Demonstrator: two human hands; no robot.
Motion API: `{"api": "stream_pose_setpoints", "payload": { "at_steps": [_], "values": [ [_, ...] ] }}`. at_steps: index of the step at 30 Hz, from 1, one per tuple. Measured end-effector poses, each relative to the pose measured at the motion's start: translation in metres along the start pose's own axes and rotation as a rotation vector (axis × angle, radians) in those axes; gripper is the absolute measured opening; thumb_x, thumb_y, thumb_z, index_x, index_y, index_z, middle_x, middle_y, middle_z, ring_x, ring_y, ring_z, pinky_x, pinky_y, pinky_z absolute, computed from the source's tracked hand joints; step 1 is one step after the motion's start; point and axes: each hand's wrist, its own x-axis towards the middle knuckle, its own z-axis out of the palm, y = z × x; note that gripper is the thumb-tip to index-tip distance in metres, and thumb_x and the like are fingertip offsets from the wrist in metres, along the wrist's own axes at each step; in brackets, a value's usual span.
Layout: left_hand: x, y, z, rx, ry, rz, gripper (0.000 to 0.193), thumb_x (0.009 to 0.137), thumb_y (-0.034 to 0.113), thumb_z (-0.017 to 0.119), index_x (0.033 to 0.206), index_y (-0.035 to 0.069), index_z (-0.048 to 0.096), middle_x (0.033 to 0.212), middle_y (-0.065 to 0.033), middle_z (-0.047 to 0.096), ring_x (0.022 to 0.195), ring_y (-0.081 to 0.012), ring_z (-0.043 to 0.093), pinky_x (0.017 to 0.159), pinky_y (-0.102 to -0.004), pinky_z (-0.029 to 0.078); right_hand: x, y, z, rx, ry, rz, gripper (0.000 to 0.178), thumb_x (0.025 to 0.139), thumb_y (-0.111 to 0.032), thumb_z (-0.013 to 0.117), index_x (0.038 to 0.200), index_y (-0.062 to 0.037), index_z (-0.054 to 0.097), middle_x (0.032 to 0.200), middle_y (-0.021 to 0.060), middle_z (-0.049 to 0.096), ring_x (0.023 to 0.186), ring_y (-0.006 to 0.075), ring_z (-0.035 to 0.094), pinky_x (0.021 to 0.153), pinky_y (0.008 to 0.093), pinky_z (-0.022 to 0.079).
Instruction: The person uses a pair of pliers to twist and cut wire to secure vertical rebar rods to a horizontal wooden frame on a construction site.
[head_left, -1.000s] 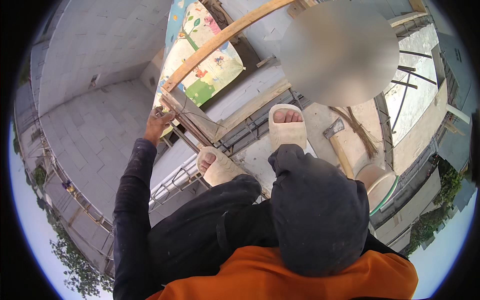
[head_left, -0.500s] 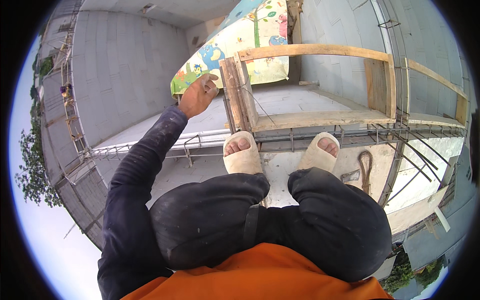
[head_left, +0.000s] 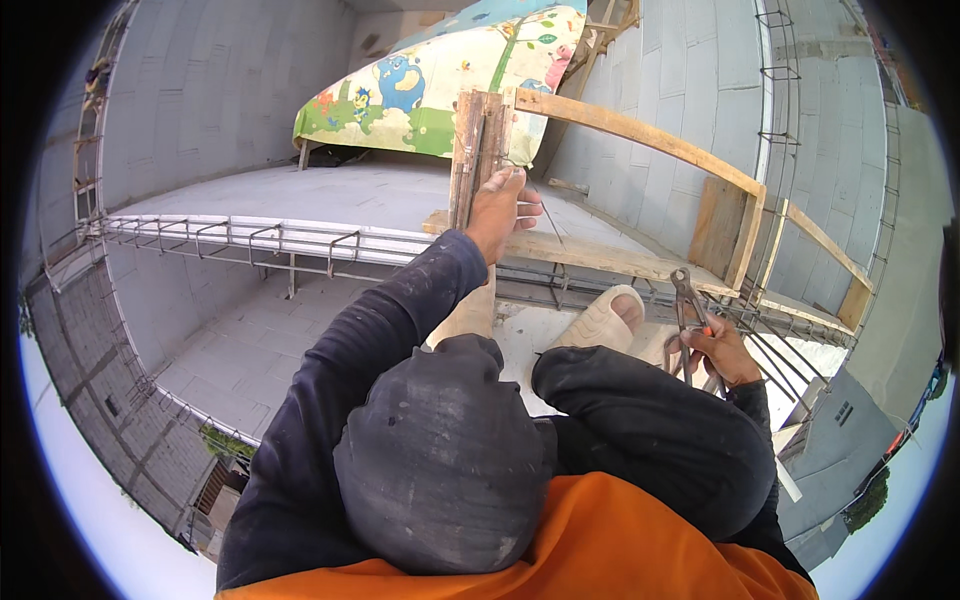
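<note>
The right hand (head_left: 722, 352) is clamping pincers (head_left: 682, 282) near the right sandal (head_left: 592, 325); the left hand (head_left: 494, 214) is overlapping a wooden post (head_left: 466, 140) beside thin wire (head_left: 549, 217) (whether its half-hidden grip is pinching, I cannot tell).

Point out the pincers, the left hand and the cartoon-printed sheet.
Pincers (head_left: 684, 294): head view, metal just below the tip.
Left hand (head_left: 494, 213): head view, back of the hand.
Cartoon-printed sheet (head_left: 450, 95): head view, pale middle area.

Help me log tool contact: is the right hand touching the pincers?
Touching. The head view shows the right hand gripping the pincers below their jaws, around the handle part.
</note>
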Motion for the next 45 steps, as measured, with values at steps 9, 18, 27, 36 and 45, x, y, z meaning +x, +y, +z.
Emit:
{"api": "stream_pose_setpoints", "payload": {
  "at_steps": [9,18,27,36,45],
  "values": [
    [-0.002,0.0,-0.003,-0.199,-0.004,-0.004,0.02,0.108,0.029,0.064,0.117,0.013,0.055,0.101,-0.0032,0.062,0.09,-0.0162,0.062,0.085,-0.0372,0.059,0.14,-0.217,0.05,-0.831,-0.14,-0.173,0.054,0.098,-0.025,0.061,0.149,-0.0068,0.058,0.12,0.0153,0.07,0.083,0.0206,0.075,0.07,0.0348,0.056],
    [-0.013,0.006,-0.005,0.048,0.066,0.08,0.013,0.104,0.015,0.06,0.116,0.01,0.057,0.077,-0.0009,0.058,0.057,-0.0101,0.053,0.061,-0.0322,0.058,0.193,-0.242,0.104,-0.871,-0.304,-0.042,0.056,0.098,-0.026,0.062,0.147,-0.0007,0.055,0.125,0.0149,0.072,0.098,0.0194,0.08,0.044,0.0279,0.046],
    [-0.002,-0.003,0.003,0.029,0.078,0.111,0.016,0.105,0.015,0.058,0.118,0.005,0.056,0.075,-0.0032,0.058,0.06,-0.0116,0.056,0.055,-0.0323,0.056,0.183,-0.264,0.118,-1.037,-0.244,-0.042,0.05,0.102,-0.023,0.057,0.148,-0.006,0.055,0.113,0.0118,0.072,0.088,0.0205,0.076,0.061,0.037,0.056],
    [0.0,-0.001,-0.002,-0.269,-0.12,-0.047,0.046,0.106,0.033,0.056,0.142,0.004,0.054,0.117,-0.0102,0.065,0.118,-0.0202,0.062,0.098,-0.0377,0.054,0.184,-0.251,0.123,-1.299,-0.127,-0.222,0.043,0.093,-0.029,0.06,0.123,0.0019,0.067,0.109,0.028,0.075,0.103,0.0445,0.072,0.093,0.0526,0.056],
    [0.018,0.018,0.01,-0.299,-0.167,-0.043,0.062,0.099,0.05,0.075,0.137,0.006,0.051,0.132,-0.0096,0.06,0.135,-0.0236,0.055,0.114,-0.0451,0.046,0.186,-0.229,0.118,-1.449,0.001,-0.369,0.04,0.09,-0.012,0.057,0.127,-0.0008,0.067,0.104,0.0263,0.076,0.098,0.0441,0.073,0.089,0.0551,0.056]
  ]
}}
